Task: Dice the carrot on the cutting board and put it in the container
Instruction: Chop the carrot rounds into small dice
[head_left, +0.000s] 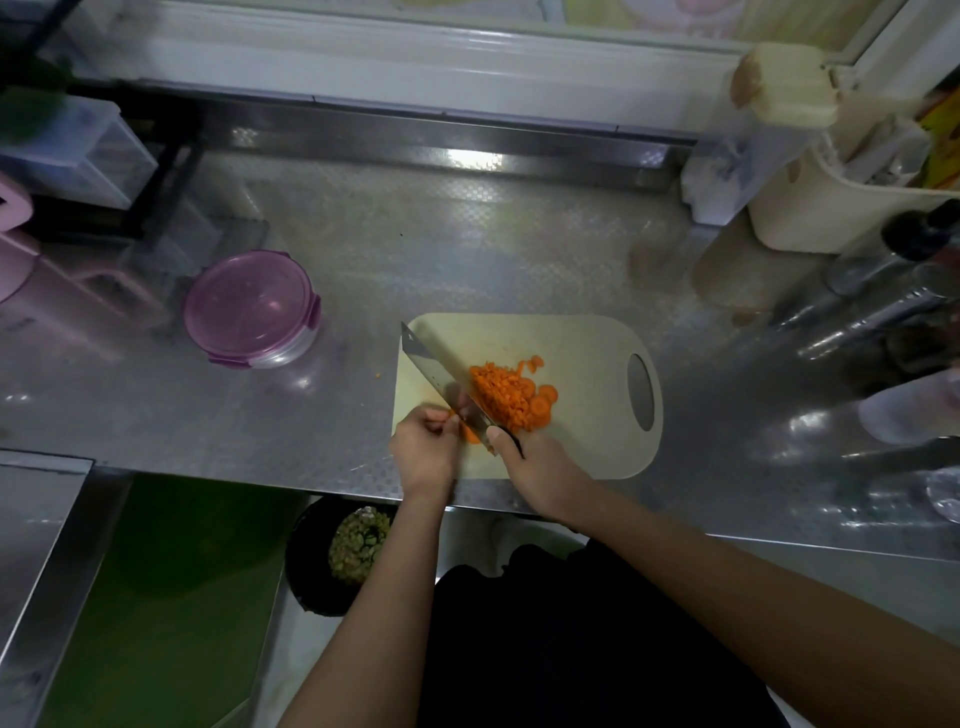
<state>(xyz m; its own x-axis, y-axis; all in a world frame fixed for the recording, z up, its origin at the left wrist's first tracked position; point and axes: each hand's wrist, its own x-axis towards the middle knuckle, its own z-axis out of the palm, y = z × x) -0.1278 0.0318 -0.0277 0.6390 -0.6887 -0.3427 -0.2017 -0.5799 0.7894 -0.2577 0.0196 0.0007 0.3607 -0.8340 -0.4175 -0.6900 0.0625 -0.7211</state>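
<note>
Curled left fingers (441, 418) pinch a carrot stub (471, 435); right hand (540, 460) grips the knife (441, 371) beside orange diced bits (501, 395)

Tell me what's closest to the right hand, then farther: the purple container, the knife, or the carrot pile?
1. Knife: held in the right hand.
2. Carrot pile: just beyond, on the board.
3. Container: far left, on the counter.
</note>
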